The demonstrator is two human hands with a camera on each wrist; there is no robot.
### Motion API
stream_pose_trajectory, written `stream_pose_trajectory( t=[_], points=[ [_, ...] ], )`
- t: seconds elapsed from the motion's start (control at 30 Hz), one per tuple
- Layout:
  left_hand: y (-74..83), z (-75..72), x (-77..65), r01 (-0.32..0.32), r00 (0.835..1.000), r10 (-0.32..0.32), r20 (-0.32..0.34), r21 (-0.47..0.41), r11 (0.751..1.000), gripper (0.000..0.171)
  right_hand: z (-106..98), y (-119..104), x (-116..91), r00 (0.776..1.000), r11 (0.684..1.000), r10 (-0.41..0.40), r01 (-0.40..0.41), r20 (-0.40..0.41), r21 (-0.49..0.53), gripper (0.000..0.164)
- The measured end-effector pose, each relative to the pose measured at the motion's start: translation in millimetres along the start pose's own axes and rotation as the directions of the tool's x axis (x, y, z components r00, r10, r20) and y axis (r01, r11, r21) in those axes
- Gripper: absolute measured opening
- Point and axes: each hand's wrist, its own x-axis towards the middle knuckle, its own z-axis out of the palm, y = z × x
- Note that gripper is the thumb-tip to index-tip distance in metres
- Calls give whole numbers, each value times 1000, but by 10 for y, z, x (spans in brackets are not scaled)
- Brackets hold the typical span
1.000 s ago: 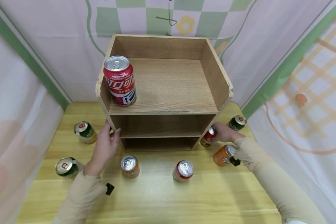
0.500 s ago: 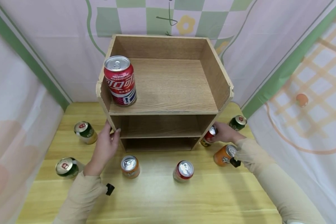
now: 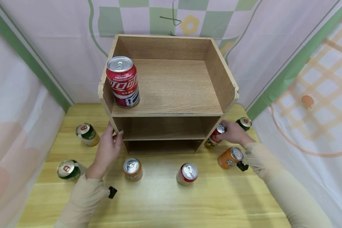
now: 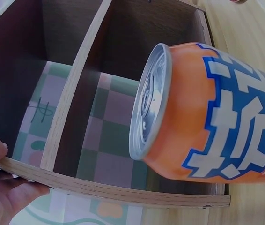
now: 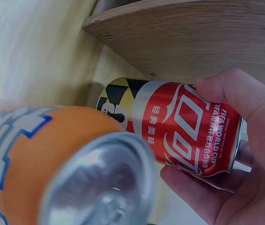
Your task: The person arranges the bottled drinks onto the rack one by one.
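Observation:
A wooden shelf [image 3: 171,85] with an upper tray and two lower compartments stands in the middle of the table. My left hand [image 3: 109,148] grips the front edge of its left side panel, thumb on one face and fingers on the other, as the left wrist view shows. Beside the right panel, my right hand [image 3: 232,133] holds a red soda can [image 5: 184,126] near its top, thumb and fingers on opposite sides. That can leans slightly in the head view. Another red soda can [image 3: 122,82] stands at the left of the upper tray.
An orange soda can [image 3: 228,158] stands close to my right wrist, another orange can [image 3: 133,170] near my left forearm. A red can [image 3: 186,174] is in front of the shelf. Green beer cans [image 3: 87,134] stand at the left, and one green can [image 3: 244,123] behind my right hand.
My right hand has shifted slightly up and to the right, and the red can's top has come with it. The left hand stays on the shelf panel.

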Motion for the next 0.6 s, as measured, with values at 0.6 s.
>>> stream_pose_trajectory(
  t=[0.6],
  points=[
    [-19,-6,-1,-1,1000,1,-1,20,1000,37,-439,-136,-261,980,999,-19,28,-199,41,62]
  ],
)
